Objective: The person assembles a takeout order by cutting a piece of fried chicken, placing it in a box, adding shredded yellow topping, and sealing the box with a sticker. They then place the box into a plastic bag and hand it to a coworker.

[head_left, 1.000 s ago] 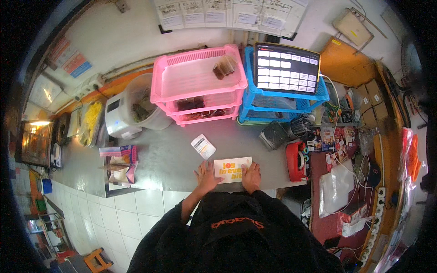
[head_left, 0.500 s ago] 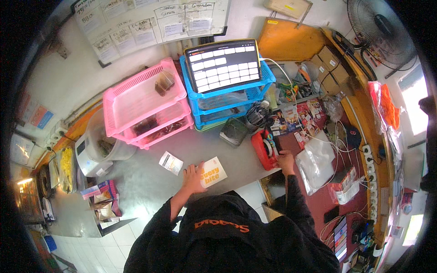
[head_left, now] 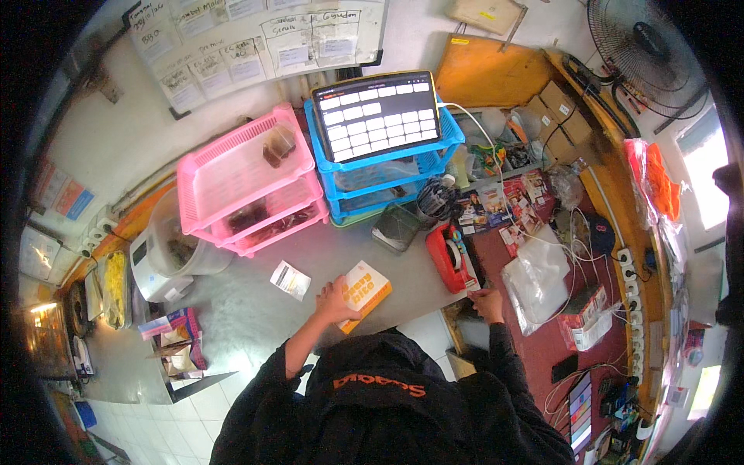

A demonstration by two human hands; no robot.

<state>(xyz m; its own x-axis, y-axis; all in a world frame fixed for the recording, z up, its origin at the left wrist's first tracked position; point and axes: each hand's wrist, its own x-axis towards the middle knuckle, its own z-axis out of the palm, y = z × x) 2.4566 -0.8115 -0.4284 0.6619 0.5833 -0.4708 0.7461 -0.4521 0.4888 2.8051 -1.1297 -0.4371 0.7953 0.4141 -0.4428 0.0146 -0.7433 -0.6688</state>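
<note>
A small carton (head_left: 366,291) with a white top, orange lettering and orange sides rests near the front edge of the grey metal table. My left hand (head_left: 335,301) grips its left side. At the near end of a red tape dispenser (head_left: 447,262), my right hand (head_left: 487,304) has its fingers pinched together; whatever lies between them is too small to make out. A tape roll (head_left: 456,253) sits inside the dispenser. Left of the carton, a white printed slip (head_left: 291,280) lies flat on the table.
Pink stacked baskets (head_left: 248,182) and blue ones (head_left: 387,174) stand behind, a tablet (head_left: 377,116) on the blue stack. A dark square container (head_left: 399,228) is beside the dispenser. Clear plastic bags (head_left: 535,283) and cables cover the red surface at right. A white scale (head_left: 155,267) stands left.
The carton has tilted under my left hand, so its orange sides now show. My right hand has drawn slightly towards me, off the dispenser's near end.
</note>
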